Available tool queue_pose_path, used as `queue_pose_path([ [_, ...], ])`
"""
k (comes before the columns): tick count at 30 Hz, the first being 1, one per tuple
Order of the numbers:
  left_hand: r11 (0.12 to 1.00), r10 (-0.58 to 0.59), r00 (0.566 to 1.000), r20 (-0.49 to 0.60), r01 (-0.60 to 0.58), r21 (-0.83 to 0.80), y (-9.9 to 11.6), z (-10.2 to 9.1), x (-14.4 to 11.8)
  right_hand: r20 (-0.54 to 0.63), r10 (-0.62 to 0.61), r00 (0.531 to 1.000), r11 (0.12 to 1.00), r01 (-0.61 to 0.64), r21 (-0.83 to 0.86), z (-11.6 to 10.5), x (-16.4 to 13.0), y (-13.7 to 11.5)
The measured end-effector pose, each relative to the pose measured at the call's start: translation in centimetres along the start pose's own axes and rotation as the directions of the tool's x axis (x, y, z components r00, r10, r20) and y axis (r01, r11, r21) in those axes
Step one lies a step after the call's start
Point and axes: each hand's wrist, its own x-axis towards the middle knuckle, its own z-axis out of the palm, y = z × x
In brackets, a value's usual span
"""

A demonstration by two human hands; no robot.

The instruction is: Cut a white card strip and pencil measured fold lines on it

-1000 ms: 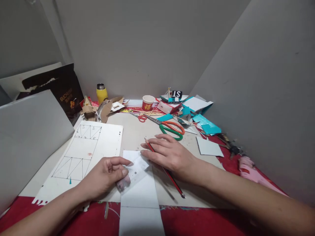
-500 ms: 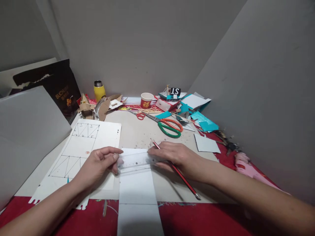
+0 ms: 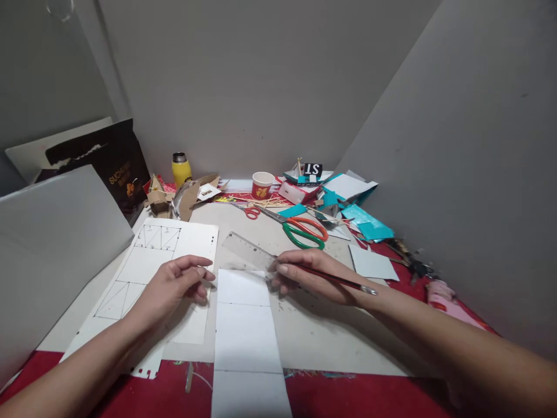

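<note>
- Right hand (image 3: 313, 276): clamped on a red pencil (image 3: 343, 280) and one end of a clear ruler (image 3: 249, 251), lifted aslant above the white paper strip (image 3: 244, 325).
- Left hand (image 3: 172, 284): loosely curled, holding nothing, resting on the drawn sheet (image 3: 174, 247) beside the strip.
- Handling note: likely best to lay the ruler flat, square to the strip's edges, and pin it before marking.
- Table (image 3: 304, 325): pale board over red cloth; scissors (image 3: 300, 229), paper cup (image 3: 262, 184), yellow bottle (image 3: 180, 168), teal scraps behind.
- Room: grey walls close in.

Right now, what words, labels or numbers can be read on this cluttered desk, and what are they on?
"ST": white letters on the small black card at the back.
"SUCHA...": gold letters on the black bag; the rest is blurred.
Red paper cup: yellow sign, unreadable.
Clear ruler and drawing sheet: marks too small.
</note>
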Motion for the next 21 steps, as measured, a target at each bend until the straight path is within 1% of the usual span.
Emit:
queue_pose_path([
  [4, 1.000, -0.030, 0.999, 0.026, 0.030, -0.001, 0.7, 0.0, 0.5, -0.044, 0.094, 0.995, 0.984, -0.086, 0.158, -0.1, 1.6, 0.8],
  [7, 0.999, -0.036, 0.999, 0.017, 0.036, -0.001, 1.3, 0.3, 0.9, -0.081, 0.129, 0.988, 0.979, -0.114, 0.168, 0.0, 2.5, 0.7],
  [8, 1.000, -0.030, 1.000, 0.007, 0.030, 0.000, 1.5, 0.4, 1.1, -0.090, 0.117, 0.989, 0.985, -0.104, 0.139, 0.0, 2.7, 0.5],
  [10, 1.000, 0.001, 1.000, -0.016, -0.001, -0.002, 2.0, 0.6, 1.4, -0.089, 0.052, 0.995, 0.997, -0.048, 0.052, 0.0, 2.8, 0.1],
  [13, 0.997, 0.083, 0.995, -0.064, -0.083, -0.004, 2.7, 1.1, 1.9, -0.083, -0.059, 0.995, 0.996, 0.053, -0.070, 0.1, 2.8, -0.5],
  [15, 0.991, 0.131, 0.988, -0.080, -0.131, 0.000, 3.0, 1.5, 2.2, -0.090, -0.097, 0.991, 0.986, 0.083, -0.144, 0.2, 2.7, -0.8],
  [18, 0.985, 0.170, 0.985, -0.037, -0.170, 0.001, 2.9, 1.8, 2.8, -0.083, -0.176, 0.981, 0.948, 0.146, -0.281, 0.3, 2.8, -0.9],
  [21, 0.984, 0.177, 0.984, 0.005, -0.177, 0.008, 2.4, 2.0, 3.5, -0.033, -0.237, 0.971, 0.896, 0.205, -0.393, 0.1, 3.0, -0.9],
])
